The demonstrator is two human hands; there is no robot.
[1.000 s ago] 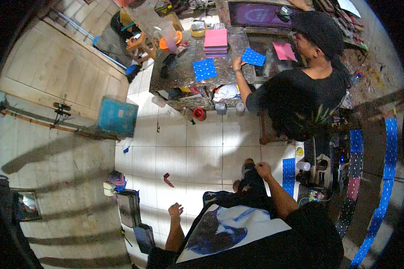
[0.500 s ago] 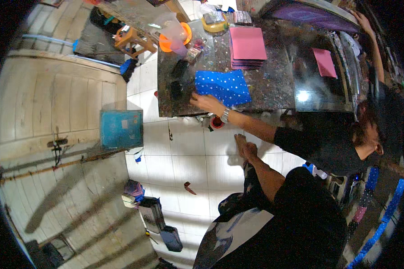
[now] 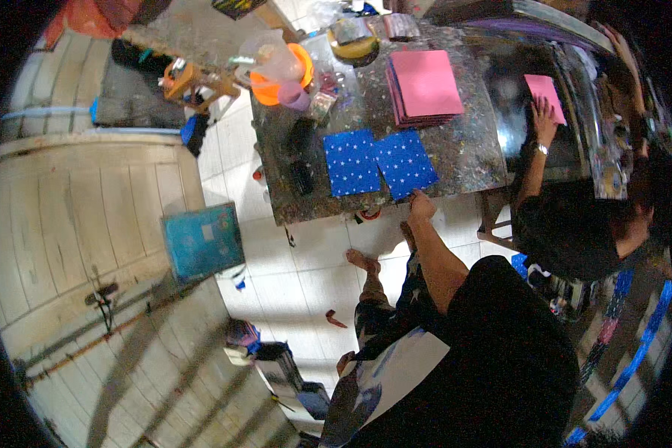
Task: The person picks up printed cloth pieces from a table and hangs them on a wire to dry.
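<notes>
My right hand (image 3: 422,206) is at the near edge of the worktable, its fingers closed on the lower corner of a blue sheet with white stars (image 3: 407,163). That sheet lies tilted on the tabletop. A second star-patterned blue sheet (image 3: 352,163) lies beside it on the left, their edges meeting near the top. Only a small patch of skin, seemingly my left hand (image 3: 343,364), shows beside my shirt, and its fingers cannot be made out. Beyond the blue sheets stands a stack of pink sheets (image 3: 427,84).
The paint-spattered worktable (image 3: 470,153) also holds orange and clear containers (image 3: 280,75) and a yellow tape roll (image 3: 355,46). At right, a co-worker's watch-wearing hand (image 3: 545,119) rests on a pink sheet (image 3: 546,91) over a dark glossy panel. A blue board (image 3: 201,240) stands left.
The co-worker's hand has left the blue sheets for the pink sheet at right. The blue sheets now lie spread side by side. My right hand has come up to the table edge.
</notes>
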